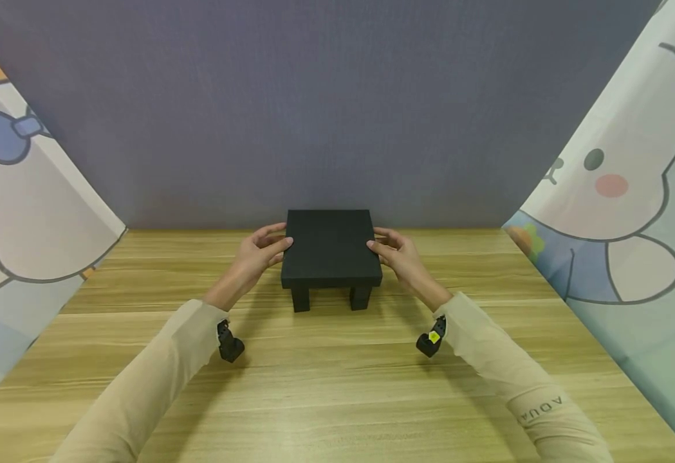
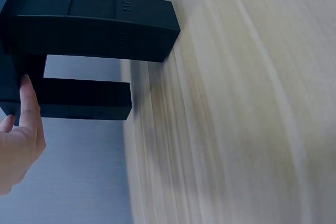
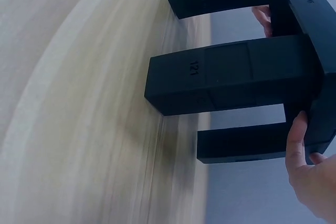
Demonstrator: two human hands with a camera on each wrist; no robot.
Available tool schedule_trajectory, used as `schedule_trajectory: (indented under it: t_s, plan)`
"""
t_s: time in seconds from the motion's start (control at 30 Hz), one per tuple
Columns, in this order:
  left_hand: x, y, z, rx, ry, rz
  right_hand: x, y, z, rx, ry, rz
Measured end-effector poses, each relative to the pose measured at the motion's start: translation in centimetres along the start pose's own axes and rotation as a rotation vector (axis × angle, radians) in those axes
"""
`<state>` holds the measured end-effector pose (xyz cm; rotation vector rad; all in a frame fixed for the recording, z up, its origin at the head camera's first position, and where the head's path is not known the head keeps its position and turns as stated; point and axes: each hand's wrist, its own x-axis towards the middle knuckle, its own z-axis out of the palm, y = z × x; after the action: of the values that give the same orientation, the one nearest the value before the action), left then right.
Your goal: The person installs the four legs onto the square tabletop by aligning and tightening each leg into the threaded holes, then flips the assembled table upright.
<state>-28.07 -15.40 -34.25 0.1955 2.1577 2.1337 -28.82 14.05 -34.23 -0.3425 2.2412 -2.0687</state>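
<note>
A small black square stool (image 1: 331, 247) with block-like legs stands upright near the back of the wooden table. My left hand (image 1: 260, 252) grips its left side, thumb on the top edge and fingers along the side. On the opposite side my right hand (image 1: 396, 254) holds it the same way. In the left wrist view a finger of the left hand (image 2: 21, 148) lies under the edge of the seat. The right wrist view has the right hand (image 3: 312, 177) at the seat's edge, beside a leg marked 121 (image 3: 210, 77). The leg ends are right at the wooden surface.
The wooden table (image 1: 325, 386) stretches toward me. A grey fabric panel (image 1: 325, 109) rises behind the stool. Cartoon-printed curtains hang on the left (image 1: 30, 212) and right (image 1: 621, 193). Each wrist wears a black camera, one on the left (image 1: 230, 344), one on the right (image 1: 428, 344).
</note>
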Motion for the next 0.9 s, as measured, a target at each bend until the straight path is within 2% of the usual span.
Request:
schedule_trajectory:
  t_s: [0.5, 0.77, 0.9]
  plan:
    - [0.23, -0.50, 0.10, -0.026, 0.012, -0.030, 0.21, 0.36, -0.08, 0.033, -0.005, 0.034]
    - [0.22, -0.61, -0.24, -0.032, -0.042, -0.020, 0.40, 0.28, -0.56, -0.024, -0.049, 0.041]
    - [0.06, -0.35, -0.49, 0.000, -0.057, -0.034, 0.42, 0.06, -0.82, -0.062, -0.068, 0.035]
